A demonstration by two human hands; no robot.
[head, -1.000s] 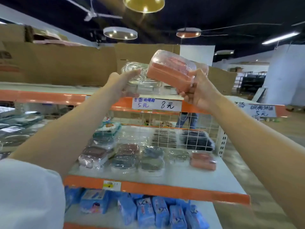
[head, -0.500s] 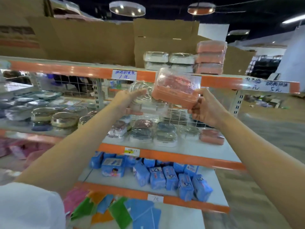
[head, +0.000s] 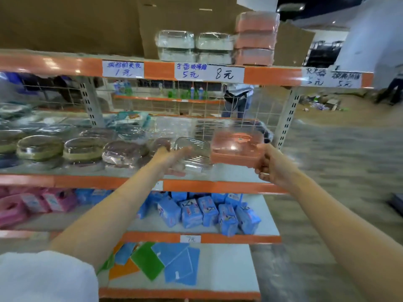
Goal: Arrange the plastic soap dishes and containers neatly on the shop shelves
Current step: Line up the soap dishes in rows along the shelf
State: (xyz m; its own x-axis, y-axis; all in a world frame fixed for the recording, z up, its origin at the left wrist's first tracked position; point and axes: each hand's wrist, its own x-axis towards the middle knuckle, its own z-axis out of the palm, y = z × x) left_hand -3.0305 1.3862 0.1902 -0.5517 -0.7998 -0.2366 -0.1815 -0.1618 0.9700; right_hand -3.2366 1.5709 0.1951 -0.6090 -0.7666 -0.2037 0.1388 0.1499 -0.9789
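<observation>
Two bare forearms in view, no watch, no rings, no gloves visible. Left arm: white short sleeve [head: 43, 277], soft plain fabric, ends near elbow. Left hand [head: 172, 156] and right hand [head: 272, 164] uncovered. Right sleeve not visible.

A shop; orange-edged shelves [head: 196, 71], handwritten price labels [head: 209, 73], stacked wrapped goods [head: 214, 47]

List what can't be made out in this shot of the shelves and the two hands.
Head view only:
- Left hand: the grip on the clear dish is lost in blur and see-through plastic.
- Orange box: the contents are veiled by glare on the lid.
- Price labels: the small writing is blurred.
- Left goods: smeared by motion, cut by the frame edge.
- Right hand: the fingertips are hidden behind the box.
</observation>
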